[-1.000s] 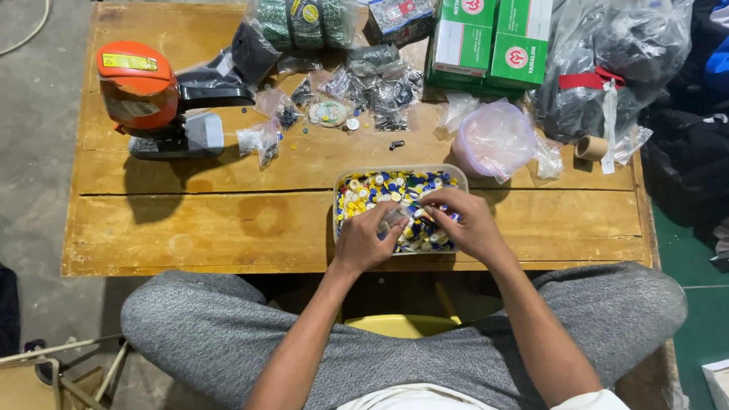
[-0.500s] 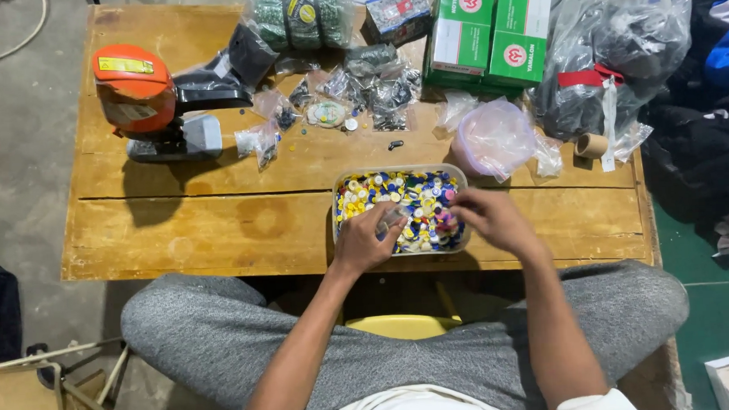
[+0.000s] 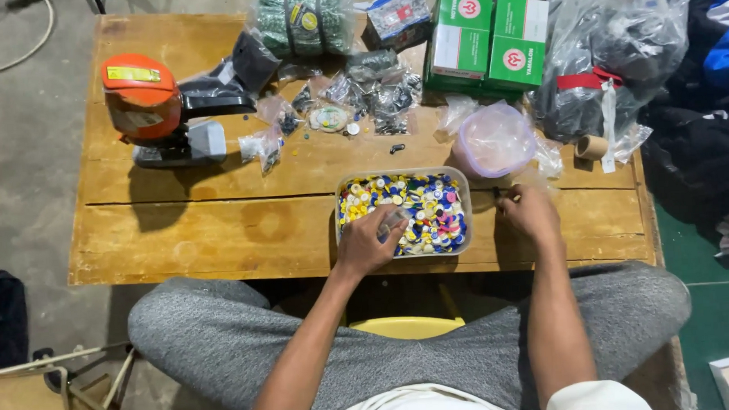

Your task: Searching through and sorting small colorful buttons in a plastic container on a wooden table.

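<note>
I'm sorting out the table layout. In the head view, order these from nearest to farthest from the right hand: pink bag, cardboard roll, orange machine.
From the right hand:
1. Pink bag, just beyond the hand, slightly left.
2. Cardboard roll, farther off to the right, near the table's edge.
3. Orange machine, far across at the table's left end.

A clear tub (image 3: 465,225) of small caps (many-coloured) sits at the table's near edge.

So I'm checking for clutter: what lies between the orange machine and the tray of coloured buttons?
In the head view, only bare wooden table separates the orange machine from the tray; small clear bags lie further back.
</note>
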